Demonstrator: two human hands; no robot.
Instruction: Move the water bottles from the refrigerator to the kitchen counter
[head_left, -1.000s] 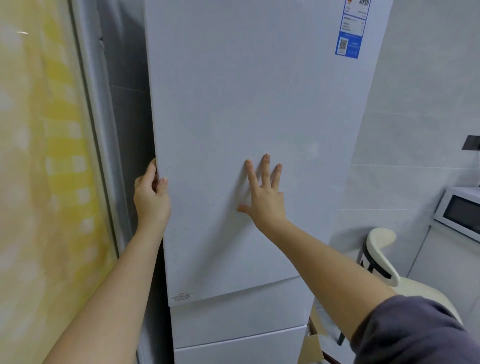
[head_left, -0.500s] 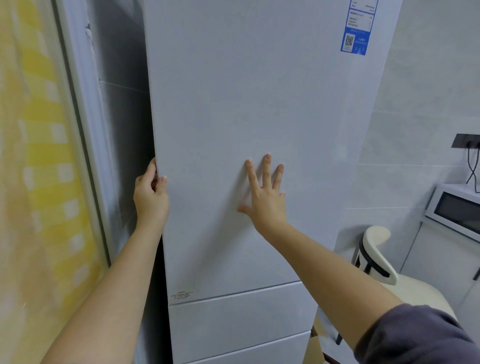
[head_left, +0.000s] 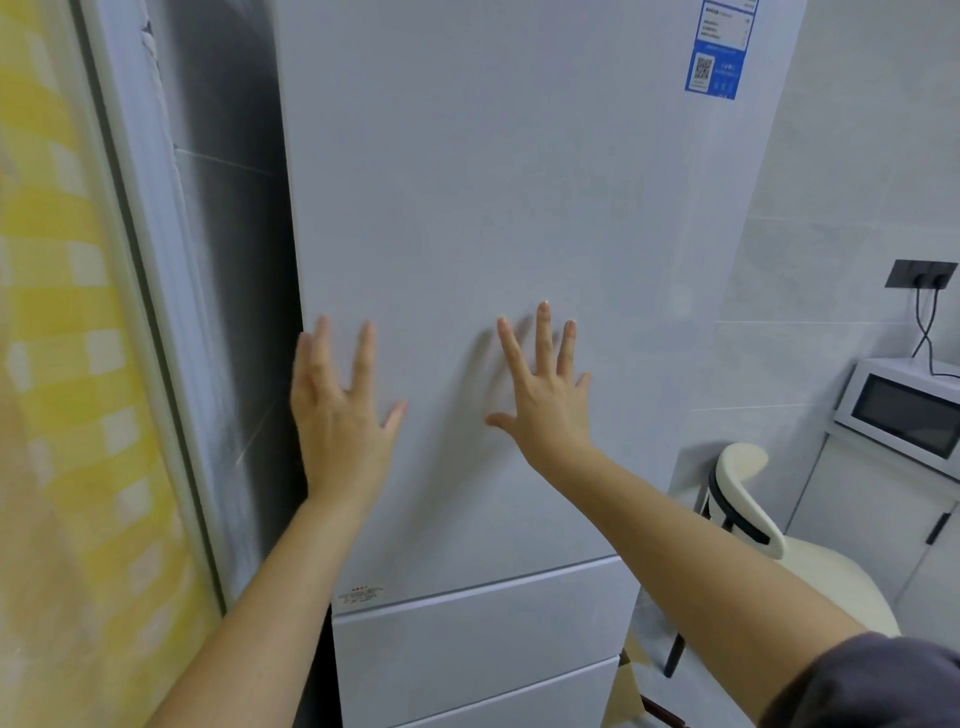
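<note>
A tall white refrigerator (head_left: 493, 182) fills the middle of the view, its large upper door closed flush above two lower drawers (head_left: 478, 639). My left hand (head_left: 337, 410) lies flat near the door's left edge, fingers spread. My right hand (head_left: 545, 395) presses flat on the door's middle, fingers straight and spread. No water bottles are in view; the inside of the refrigerator is hidden.
A yellow checked curtain (head_left: 62, 364) and a white frame (head_left: 150, 291) stand at the left. At the right are a cream chair (head_left: 753, 499), a white microwave (head_left: 909, 410) on a cabinet, and a wall socket (head_left: 922, 274) with cables.
My left hand has let go of the door's left edge and now lies flat on the door front. The door has swung closed. My right hand stays flat on the door.
</note>
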